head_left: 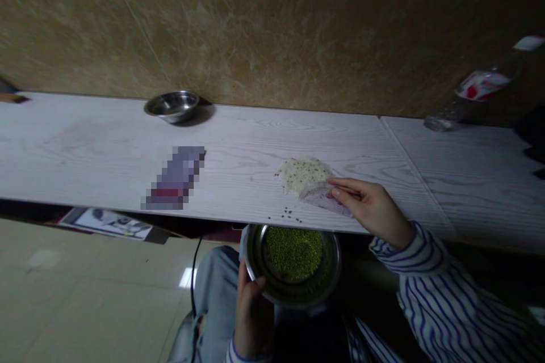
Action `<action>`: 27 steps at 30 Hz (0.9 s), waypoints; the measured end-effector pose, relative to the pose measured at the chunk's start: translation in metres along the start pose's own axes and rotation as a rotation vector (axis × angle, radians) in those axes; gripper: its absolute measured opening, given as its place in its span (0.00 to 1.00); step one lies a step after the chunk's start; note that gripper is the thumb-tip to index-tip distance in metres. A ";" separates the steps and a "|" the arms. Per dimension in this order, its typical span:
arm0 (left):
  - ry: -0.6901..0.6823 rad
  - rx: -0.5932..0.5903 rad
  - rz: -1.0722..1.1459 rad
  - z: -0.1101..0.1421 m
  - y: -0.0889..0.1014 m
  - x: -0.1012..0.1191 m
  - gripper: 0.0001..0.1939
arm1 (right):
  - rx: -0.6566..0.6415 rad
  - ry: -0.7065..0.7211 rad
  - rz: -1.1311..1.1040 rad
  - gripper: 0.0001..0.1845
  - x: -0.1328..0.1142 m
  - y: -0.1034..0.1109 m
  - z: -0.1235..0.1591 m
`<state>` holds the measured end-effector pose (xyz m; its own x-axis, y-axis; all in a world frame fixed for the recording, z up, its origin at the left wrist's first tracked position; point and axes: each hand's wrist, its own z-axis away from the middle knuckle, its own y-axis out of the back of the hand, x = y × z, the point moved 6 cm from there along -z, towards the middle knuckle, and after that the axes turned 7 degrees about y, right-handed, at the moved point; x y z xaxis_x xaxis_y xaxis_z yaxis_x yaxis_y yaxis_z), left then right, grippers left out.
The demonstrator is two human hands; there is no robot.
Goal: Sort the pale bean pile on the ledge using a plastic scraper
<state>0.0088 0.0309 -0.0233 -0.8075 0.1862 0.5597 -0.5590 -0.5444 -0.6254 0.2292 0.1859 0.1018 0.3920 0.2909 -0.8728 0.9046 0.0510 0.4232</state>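
My left hand (254, 307) grips the left rim of a metal bowl (336, 264), held just below the table's front edge. Green mung beans (293, 252) cover its bottom. Between the thumb and fingers of my right hand (374, 207) is a clear, half-round protractor (321, 197), tilted over the tabletop. Its edge is at the near side of a heap of white rice (304, 171) dotted with dark beans; whether it touches the grains I cannot tell. Several loose beans (289, 214) lie between the heap and the table's edge.
A second metal bowl (172, 106) stands by the wall at the back left. A blurred-out flat object (176, 176) lies left of the heap. At the right, a clear plastic bottle (481, 86) with a red and white label stands near the wall. The white wooden table (238, 147) has a seam on its right.
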 end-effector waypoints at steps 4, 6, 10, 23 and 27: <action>0.006 0.014 0.001 0.000 0.003 0.000 0.25 | -0.017 -0.005 -0.017 0.16 -0.003 -0.010 0.006; 0.004 0.016 0.009 0.000 0.004 0.000 0.25 | -0.014 -0.010 -0.020 0.15 -0.002 -0.012 0.009; 0.002 0.012 0.025 0.000 0.004 0.001 0.25 | 0.019 -0.011 -0.017 0.15 0.004 -0.011 0.010; 0.010 0.019 0.033 -0.003 0.000 0.001 0.27 | 0.079 0.077 0.092 0.17 -0.004 -0.046 0.007; -0.001 0.033 0.030 -0.002 -0.001 0.003 0.26 | 0.106 0.076 0.153 0.19 -0.001 -0.043 0.004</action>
<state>0.0067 0.0335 -0.0226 -0.8236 0.1689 0.5414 -0.5282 -0.5762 -0.6237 0.1911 0.1792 0.0834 0.5158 0.3592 -0.7777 0.8497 -0.0989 0.5179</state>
